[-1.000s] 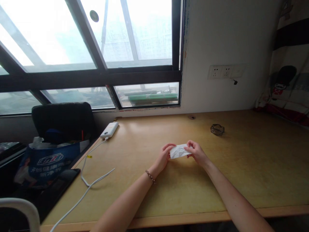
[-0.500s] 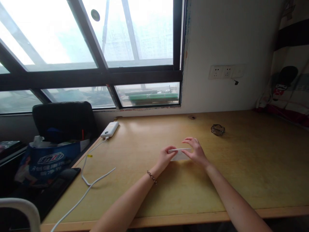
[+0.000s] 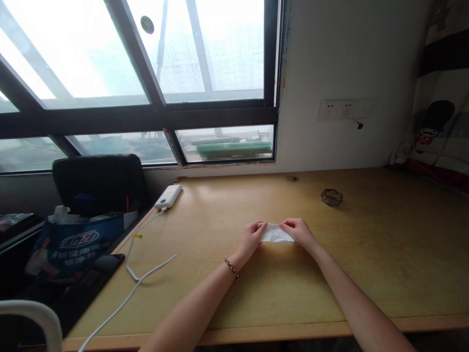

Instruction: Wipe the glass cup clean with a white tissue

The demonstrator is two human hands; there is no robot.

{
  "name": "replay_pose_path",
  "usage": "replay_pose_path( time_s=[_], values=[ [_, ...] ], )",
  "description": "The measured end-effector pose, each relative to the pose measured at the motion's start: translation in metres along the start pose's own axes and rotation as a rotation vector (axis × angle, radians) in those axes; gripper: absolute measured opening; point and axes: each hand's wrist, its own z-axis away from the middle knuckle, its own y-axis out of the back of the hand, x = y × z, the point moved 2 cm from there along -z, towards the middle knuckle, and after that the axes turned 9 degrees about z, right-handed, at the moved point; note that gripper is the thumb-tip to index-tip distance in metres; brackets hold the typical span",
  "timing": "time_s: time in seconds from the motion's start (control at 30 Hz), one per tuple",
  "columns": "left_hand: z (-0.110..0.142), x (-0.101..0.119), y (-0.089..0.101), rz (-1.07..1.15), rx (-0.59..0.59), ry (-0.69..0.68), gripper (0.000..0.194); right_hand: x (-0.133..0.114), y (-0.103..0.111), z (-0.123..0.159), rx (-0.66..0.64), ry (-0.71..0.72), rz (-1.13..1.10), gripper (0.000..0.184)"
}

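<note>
A small white folded tissue (image 3: pixel 275 234) is stretched between my two hands, just above the wooden table (image 3: pixel 278 293). Its left end is pinched by my left hand (image 3: pixel 252 236), thumb on top. The upper right corner is gripped by my right hand (image 3: pixel 298 231), with the thumb and fingers pressed together. The fingers behind the tissue are partly hidden. A braided bracelet (image 3: pixel 232 269) circles my left wrist.
Back right on the table lies a dark metal ring-shaped object (image 3: pixel 331 197). A white power bank (image 3: pixel 168 196) with a white cable (image 3: pixel 137 280) sits along the left edge. Beyond it stand a black chair (image 3: pixel 98 178) and a blue bag (image 3: pixel 80 244).
My right hand, whose fingers were spread apart, has closed on the tissue's right side. The tissue has tilted so that its broad face shows more.
</note>
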Motion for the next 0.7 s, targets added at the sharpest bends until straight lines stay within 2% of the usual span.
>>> replay_pose_path(
  time_s=[0.1, 0.2, 0.27, 0.37, 0.43, 0.6, 0.7],
  values=[
    [-0.001, -0.001, 0.002, 0.028, 0.055, 0.01, 0.04, 0.007, 0.005, -0.004, 0.059, -0.104, -0.2, 0.028],
    [-0.002, -0.001, 0.004, 0.08, 0.075, -0.013, 0.04, 0.004, 0.006, -0.003, 0.076, -0.143, -0.388, 0.03],
    [-0.002, 0.0, 0.004, 0.108, 0.086, -0.034, 0.04, -0.001, 0.003, 0.0, 0.014, -0.163, -0.477, 0.03],
    [-0.001, 0.002, 0.002, 0.121, 0.094, -0.05, 0.04, -0.005, -0.003, 0.005, -0.13, -0.186, -0.52, 0.039],
    [-0.001, 0.003, 0.002, 0.116, 0.094, -0.054, 0.04, -0.003, -0.006, 0.005, -0.155, -0.186, -0.522, 0.042],
    [-0.002, 0.003, 0.002, 0.138, 0.083, -0.032, 0.04, 0.005, -0.001, 0.0, 0.012, -0.208, -0.579, 0.043],
    [-0.002, 0.004, 0.001, 0.162, 0.015, 0.025, 0.038, 0.003, 0.003, -0.001, 0.072, -0.183, -0.57, 0.041]
  ],
)
